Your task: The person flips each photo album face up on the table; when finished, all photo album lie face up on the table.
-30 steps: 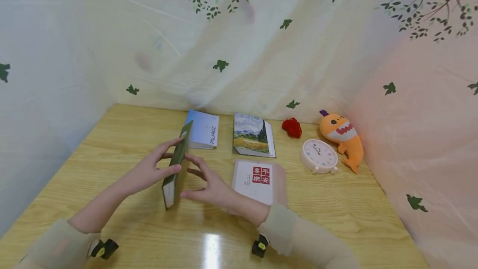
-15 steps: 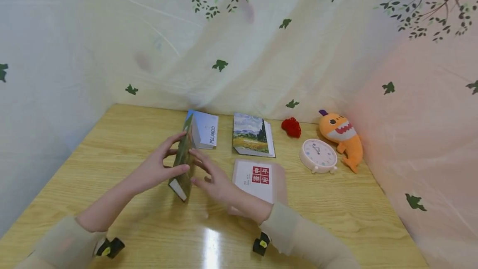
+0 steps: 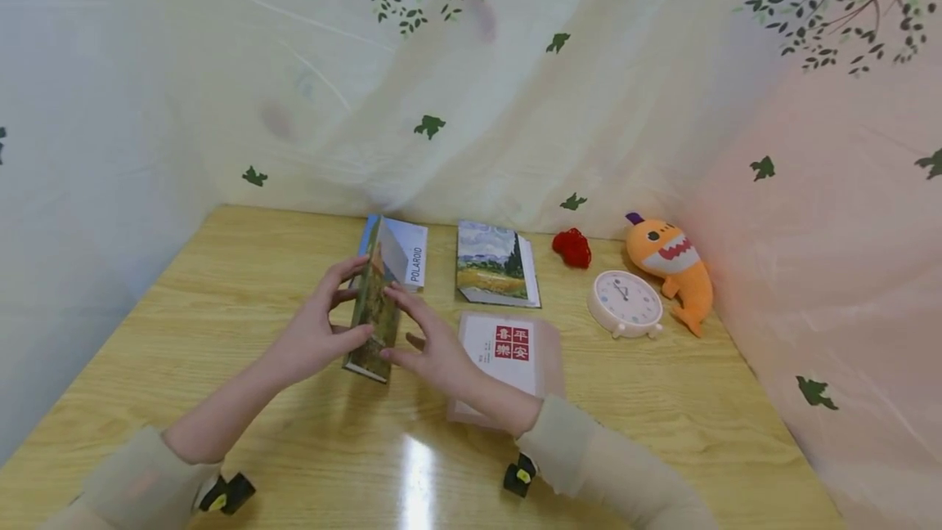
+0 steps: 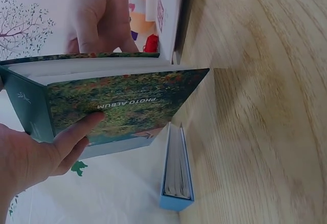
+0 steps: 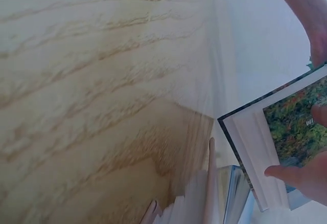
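Observation:
A dark green photo album [image 3: 377, 313] with a painted garden pattern stands tilted between both hands, close over the table. My left hand [image 3: 320, 330] grips it from the spine side, its thumb low and fingers higher up. In the left wrist view the lettering PHOTO ALBUM shows on the cover, with a left finger [image 4: 79, 132] lying across it. From the other side my right hand [image 3: 437, 354] holds the album, index finger near the upper part. The right wrist view shows the right thumb [image 5: 281, 174] at the white page edges, the covers slightly apart there.
Behind the held album lies a blue POLAROID album [image 3: 415, 248]. A landscape-painted album [image 3: 489, 264] and a white-and-pink book [image 3: 482, 342] with red characters lie right of it. Farther right are red yarn [image 3: 572, 248], a round clock [image 3: 625, 301] and an orange shark plush [image 3: 673, 264].
The photo album has turned so that more of its patterned cover faces me, and shifted slightly right. My right fingers have come onto it, where before the thumb was apart from it.

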The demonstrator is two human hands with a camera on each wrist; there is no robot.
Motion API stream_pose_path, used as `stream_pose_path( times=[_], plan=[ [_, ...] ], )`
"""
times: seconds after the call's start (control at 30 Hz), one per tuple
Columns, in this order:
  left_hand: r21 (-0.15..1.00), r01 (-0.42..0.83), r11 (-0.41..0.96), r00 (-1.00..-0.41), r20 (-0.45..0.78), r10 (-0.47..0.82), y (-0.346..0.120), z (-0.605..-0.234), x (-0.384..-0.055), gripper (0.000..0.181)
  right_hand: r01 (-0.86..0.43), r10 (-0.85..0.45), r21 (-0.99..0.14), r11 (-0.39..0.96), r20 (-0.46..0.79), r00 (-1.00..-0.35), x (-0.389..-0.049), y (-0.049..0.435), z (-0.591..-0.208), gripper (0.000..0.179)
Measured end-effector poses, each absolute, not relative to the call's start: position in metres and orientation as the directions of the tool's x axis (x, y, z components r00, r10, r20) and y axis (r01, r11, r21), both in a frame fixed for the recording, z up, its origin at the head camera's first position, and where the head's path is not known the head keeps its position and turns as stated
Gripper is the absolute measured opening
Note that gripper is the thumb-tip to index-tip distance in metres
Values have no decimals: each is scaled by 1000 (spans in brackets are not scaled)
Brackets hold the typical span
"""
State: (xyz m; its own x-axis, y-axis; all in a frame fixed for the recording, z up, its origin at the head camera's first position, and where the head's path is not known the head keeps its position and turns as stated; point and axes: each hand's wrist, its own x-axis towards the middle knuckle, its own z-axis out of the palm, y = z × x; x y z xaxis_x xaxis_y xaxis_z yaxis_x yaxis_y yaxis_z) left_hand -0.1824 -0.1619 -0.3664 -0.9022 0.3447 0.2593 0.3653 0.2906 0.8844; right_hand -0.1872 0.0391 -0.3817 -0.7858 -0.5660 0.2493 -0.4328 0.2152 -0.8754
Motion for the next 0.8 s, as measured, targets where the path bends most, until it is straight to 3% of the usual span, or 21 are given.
stream_pose_path(
  times=[0.47, 0.8],
  plan=[
    [902, 391, 181, -869, 296, 397, -163, -374, -177, 62, -322, -460, -890, 322, 150, -875, -212, 48, -421, 89],
    [921, 379, 92, -858, 312, 407, -165, -380, -171, 63, -187, -504, -940, 284, 19, -863, -213, 60, -428, 92]
  ],
)
